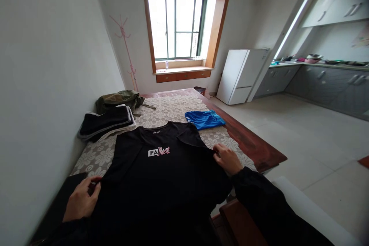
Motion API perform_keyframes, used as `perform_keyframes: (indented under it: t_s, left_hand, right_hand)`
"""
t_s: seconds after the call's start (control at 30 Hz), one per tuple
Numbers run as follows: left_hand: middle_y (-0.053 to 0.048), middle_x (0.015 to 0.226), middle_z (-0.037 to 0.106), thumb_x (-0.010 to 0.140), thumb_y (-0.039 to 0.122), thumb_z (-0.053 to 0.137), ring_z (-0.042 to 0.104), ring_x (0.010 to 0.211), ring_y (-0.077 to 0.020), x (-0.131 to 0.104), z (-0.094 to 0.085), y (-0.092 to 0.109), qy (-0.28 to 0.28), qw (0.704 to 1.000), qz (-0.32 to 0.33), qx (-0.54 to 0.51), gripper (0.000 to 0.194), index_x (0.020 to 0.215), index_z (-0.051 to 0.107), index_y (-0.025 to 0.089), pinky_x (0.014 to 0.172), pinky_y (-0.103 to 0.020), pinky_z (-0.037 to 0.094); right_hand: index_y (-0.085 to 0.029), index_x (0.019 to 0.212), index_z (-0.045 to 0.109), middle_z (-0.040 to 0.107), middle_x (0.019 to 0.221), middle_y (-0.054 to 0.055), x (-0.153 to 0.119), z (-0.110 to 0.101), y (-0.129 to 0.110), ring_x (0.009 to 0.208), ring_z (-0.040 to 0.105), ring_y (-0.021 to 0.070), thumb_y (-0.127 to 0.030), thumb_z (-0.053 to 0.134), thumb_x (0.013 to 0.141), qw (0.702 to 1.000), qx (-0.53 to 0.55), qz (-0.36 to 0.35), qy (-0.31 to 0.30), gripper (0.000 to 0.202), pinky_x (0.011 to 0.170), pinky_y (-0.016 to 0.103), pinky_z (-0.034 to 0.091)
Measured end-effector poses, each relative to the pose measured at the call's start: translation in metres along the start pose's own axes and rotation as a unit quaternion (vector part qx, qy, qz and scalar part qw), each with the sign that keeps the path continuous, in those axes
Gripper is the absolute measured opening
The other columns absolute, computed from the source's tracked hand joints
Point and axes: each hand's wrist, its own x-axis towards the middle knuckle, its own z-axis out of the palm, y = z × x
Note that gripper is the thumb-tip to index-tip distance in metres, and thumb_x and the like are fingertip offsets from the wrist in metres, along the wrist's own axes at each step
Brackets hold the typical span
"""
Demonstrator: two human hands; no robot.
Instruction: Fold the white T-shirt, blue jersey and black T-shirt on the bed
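Note:
A black T-shirt (161, 180) with a white and pink chest print lies spread face up, its neckline toward the far side of the table. My right hand (227, 158) pinches the shirt's edge at the right sleeve. On the other side, my left hand (83, 196) has its thumb and fingers curled together at the shirt's left edge. The lower part of the shirt runs toward me and blends into dark shadow. Just beyond its right shoulder is a folded blue garment (205, 119).
A lace tablecloth (173, 107) covers much of the wooden table (256, 146). Folded black and white cloths (106, 123) and a green backpack (118, 100) rest by the left wall. A brown wooden chair (242, 221) stands at the near right. Farther off is a white fridge (238, 75).

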Motion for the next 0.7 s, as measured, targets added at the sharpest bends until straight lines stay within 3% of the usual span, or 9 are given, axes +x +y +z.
perform_keyframes:
  t_s: [0.27,0.43,0.53,0.63,0.7]
  left_hand:
    - [-0.005,0.093,0.072,0.084,0.042,0.048,0.069,0.086,-0.0252,0.001,0.004,-0.006,-0.006,1.000,-0.003,0.005,0.027,0.094,0.067,0.025,0.083,-0.035,0.052]
    - [-0.004,0.095,0.073,0.082,0.040,0.050,0.069,0.084,-0.0235,0.002,0.003,-0.011,-0.011,1.000,-0.012,0.005,0.026,0.095,0.068,0.026,0.081,-0.033,0.054]
    - [-0.005,0.103,0.074,0.076,0.036,0.053,0.071,0.093,-0.0257,0.011,-0.001,-0.010,-0.045,0.999,-0.003,0.019,0.030,0.100,0.069,0.026,0.087,-0.035,0.056]
    - [-0.006,0.117,0.074,0.074,0.035,0.056,0.068,0.114,-0.0300,0.024,-0.003,0.018,-0.101,0.993,0.057,0.028,0.039,0.109,0.071,0.025,0.103,-0.042,0.052]
    - [-0.006,0.123,0.073,0.079,0.039,0.057,0.066,0.119,-0.0294,0.033,0.000,0.056,-0.160,0.981,0.112,0.007,0.041,0.115,0.071,0.025,0.108,-0.043,0.050]
  right_hand:
    - [-0.022,0.093,0.059,0.065,0.098,0.006,-0.001,-0.003,-0.005,0.091,0.063,0.0211,-0.008,0.046,0.085,0.998,-0.010,-0.054,-0.026,0.021,0.080,0.031,0.046]
    - [-0.020,0.093,0.065,0.067,0.108,0.010,0.013,-0.031,-0.016,0.104,0.062,0.0243,-0.003,0.049,0.078,0.984,-0.069,-0.111,-0.117,0.027,0.088,0.033,0.045]
    - [-0.021,0.093,0.067,0.068,0.108,0.008,0.028,-0.046,-0.026,0.102,0.064,0.0228,-0.008,0.050,0.086,0.982,-0.063,-0.112,-0.135,0.022,0.088,0.033,0.045]
    - [-0.020,0.098,0.066,0.069,0.106,0.009,0.039,-0.047,-0.032,0.097,0.067,0.0231,-0.020,0.045,0.099,0.989,-0.075,-0.070,-0.108,0.020,0.082,0.033,0.045]
    - [-0.020,0.098,0.064,0.071,0.102,0.009,0.040,-0.041,-0.032,0.094,0.068,0.0237,-0.025,0.044,0.102,0.990,-0.092,-0.030,-0.102,0.021,0.078,0.033,0.044]
